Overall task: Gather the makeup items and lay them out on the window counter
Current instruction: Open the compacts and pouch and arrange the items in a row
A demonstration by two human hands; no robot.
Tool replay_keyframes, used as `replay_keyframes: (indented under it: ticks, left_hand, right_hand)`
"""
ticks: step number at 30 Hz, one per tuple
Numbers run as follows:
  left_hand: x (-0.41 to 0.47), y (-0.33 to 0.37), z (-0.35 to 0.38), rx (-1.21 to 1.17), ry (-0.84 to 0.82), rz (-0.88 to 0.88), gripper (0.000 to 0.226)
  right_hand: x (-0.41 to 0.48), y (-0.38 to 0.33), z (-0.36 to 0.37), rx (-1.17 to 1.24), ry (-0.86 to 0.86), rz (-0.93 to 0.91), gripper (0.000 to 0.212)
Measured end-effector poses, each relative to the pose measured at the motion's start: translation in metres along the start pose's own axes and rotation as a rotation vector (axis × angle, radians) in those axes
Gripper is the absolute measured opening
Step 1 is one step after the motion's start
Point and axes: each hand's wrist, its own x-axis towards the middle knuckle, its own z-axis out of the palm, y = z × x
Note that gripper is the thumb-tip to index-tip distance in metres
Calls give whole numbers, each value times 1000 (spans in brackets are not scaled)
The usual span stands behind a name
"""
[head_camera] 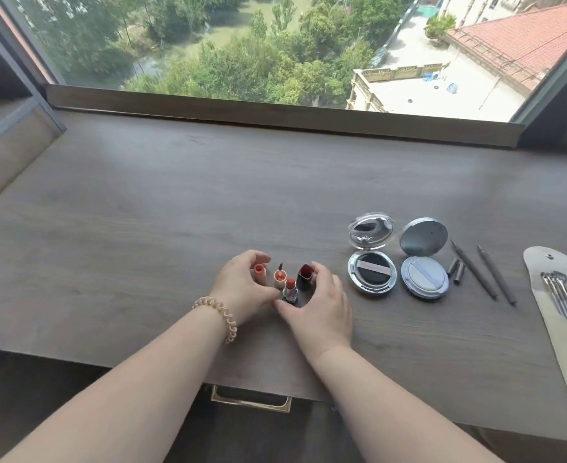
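Window-side wooden table [175, 195]. Lipstick [290, 289] stands upright, long axis vertical, between both hands and equally near each. Left hand [242, 285] fingers curve round peach tube [259, 272]; right hand [322, 302] fingers rest against dark red cap [306, 275]. Gripping or only cupping: cannot tell.

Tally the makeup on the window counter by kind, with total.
Round open compacts, black-puff and pale-blue-puff: 2
Slim dark liner pencils: 2
Small dark pencil caps: 2
Lip pieces (peach cap, peach gloss tube, coral lipstick, dark red cap): 4
Beige pouch of metal tools: 1
Total: 11
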Motion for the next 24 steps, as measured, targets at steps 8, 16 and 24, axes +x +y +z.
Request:
replay_keyframes:
  ticks: [8, 16, 24]
  left_hand:
    - [13, -2, 3, 12, -37, 64, 22]
    - [16, 7, 14, 19, 4, 99, 20]
    - [23, 26, 32, -9, 52, 80, 23]
  right_hand:
    - [6, 2, -1, 17, 12, 6, 56]
    - [17, 4, -11, -6, 17, 17, 41]
    - [31, 6, -32, -138, 5, 42, 42]
